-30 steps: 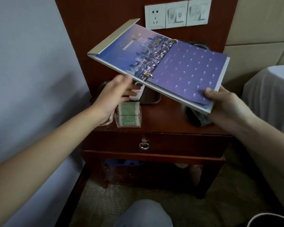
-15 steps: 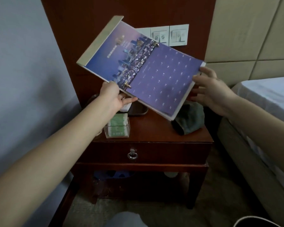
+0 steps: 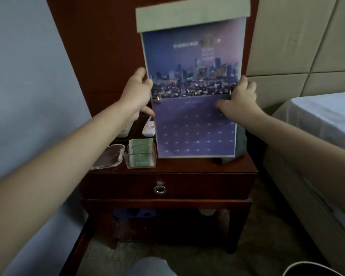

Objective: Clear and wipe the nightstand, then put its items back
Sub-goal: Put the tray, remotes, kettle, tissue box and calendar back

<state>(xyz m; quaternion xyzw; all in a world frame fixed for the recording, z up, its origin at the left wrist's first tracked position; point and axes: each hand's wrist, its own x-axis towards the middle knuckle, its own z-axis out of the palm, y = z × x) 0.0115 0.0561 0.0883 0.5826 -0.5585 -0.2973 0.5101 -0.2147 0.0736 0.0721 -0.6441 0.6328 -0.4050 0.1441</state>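
A large purple wall calendar (image 3: 195, 80) with a city photo stands upright over the dark wooden nightstand (image 3: 167, 170), its lower edge near the tabletop. My left hand (image 3: 136, 92) grips its left edge at the ring binding. My right hand (image 3: 240, 98) grips the right edge at the same height. On the nightstand's left side sit a clear holder of green packets (image 3: 140, 153), a glass ashtray (image 3: 108, 156) and a white remote (image 3: 148, 129). A dark green cloth (image 3: 240, 144) lies behind the calendar, mostly hidden.
A bed (image 3: 317, 136) with white sheets stands close on the right. A pale blue wall (image 3: 28, 86) runs along the left. The drawer's ring pull (image 3: 159, 189) faces me. Objects lie on the low shelf (image 3: 167, 214). A white rim (image 3: 311, 268) shows at bottom right.
The calendar swung from a tilted, sideways hold to upright in front of the wall panel. My right hand moved from its far edge to the right side by the rings.
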